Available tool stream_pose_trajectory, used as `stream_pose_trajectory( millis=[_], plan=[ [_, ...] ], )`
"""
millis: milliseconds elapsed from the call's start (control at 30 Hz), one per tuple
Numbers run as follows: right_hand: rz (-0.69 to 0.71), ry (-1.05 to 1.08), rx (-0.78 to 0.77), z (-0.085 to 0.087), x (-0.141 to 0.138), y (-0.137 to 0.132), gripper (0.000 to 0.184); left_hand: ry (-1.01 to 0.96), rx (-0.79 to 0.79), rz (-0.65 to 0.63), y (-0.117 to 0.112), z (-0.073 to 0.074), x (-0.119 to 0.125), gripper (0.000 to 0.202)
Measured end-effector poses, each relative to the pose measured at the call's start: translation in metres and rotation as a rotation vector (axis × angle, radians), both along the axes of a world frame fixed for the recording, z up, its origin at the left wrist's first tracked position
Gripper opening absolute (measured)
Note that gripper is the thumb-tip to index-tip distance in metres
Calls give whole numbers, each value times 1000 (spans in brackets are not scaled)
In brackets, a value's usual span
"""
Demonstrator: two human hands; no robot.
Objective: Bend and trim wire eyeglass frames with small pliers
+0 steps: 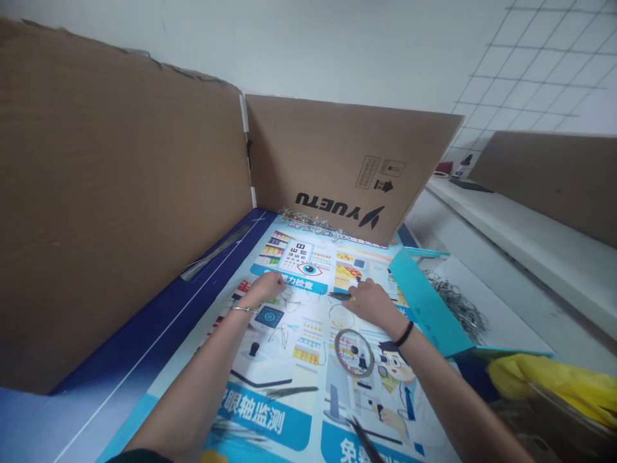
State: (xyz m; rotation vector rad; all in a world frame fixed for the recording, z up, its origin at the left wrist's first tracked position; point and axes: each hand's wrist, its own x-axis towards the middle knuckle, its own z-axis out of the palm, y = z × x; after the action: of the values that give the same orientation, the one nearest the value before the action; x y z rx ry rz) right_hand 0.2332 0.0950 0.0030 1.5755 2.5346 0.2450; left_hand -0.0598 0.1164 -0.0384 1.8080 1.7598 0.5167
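My left hand [264,287] is closed in a pinch over the printed sheet. Thin wire strands [291,299] show beside its fingertips; what sits between the fingers is too small to make out. Opposite it, my right hand [376,303] is closed round a dark pointed tool [339,296], its tip directed at the left hand and its handle hidden in the palm. A grey ring-shaped coil [343,370] lies flat below the right hand. Nearer to me, a second dark tool with pointed tips [362,438] rests on the sheet, along with a bundle of thin dark strips [292,390].
Cardboard panels stand at the left [125,193] and the back [308,148]. Tangled clear scraps [313,220] lie along the back panel. On the right sits a teal box [424,302] holding a heap of wire bits [457,305], with yellow plastic [554,382] nearby. Long strips [216,251] lie left.
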Motion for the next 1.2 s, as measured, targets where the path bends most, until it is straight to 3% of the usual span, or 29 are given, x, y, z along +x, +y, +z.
stream_pose_trajectory(
  millis=[233,433,733,1033,1200],
  plan=[
    [70,-32,47,-4,-11,10,34,-439,-104,-10,-5,5,-1,10],
    [187,-49,147,-11,-11,11,23,-733,-89,30,-7,7,1,18],
    [106,-5,198,-19,-9,4,21,-871,-41,79,-7,1,11,12],
    [2,83,263,1,-9,-3,29,-959,33,78,-3,-2,12,19],
    [-6,79,174,1,-9,-2,30,-1014,32,53,-5,-3,13,15]
  ],
)
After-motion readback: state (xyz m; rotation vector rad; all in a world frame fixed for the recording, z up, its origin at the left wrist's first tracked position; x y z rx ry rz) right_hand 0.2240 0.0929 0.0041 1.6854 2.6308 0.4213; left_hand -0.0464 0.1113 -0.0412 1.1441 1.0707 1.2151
